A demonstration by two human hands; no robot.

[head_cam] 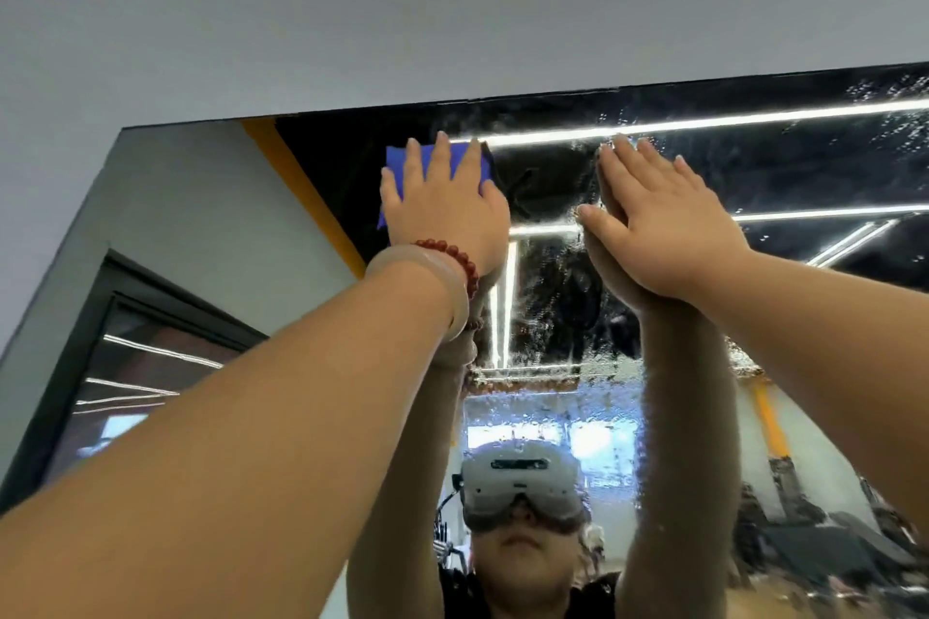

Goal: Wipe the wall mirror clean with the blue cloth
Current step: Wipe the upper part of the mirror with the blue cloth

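The wall mirror [754, 166] fills the middle and right of the view, wet with droplets and streaks across its upper right part. My left hand [442, 211] presses the blue cloth [402, 158] flat against the glass near the mirror's top left corner, fingers straight and spread. Most of the cloth is hidden under that hand. My right hand [663, 226] lies flat on the glass to the right of it, fingers straight, holding nothing. Both arms reach upward.
The mirror's dark top edge [502, 103] meets a plain grey wall [352, 5] above. The glass reflects a person wearing a headset [518, 480], ceiling light strips, an orange stripe and a dark doorway [125, 352] at the left.
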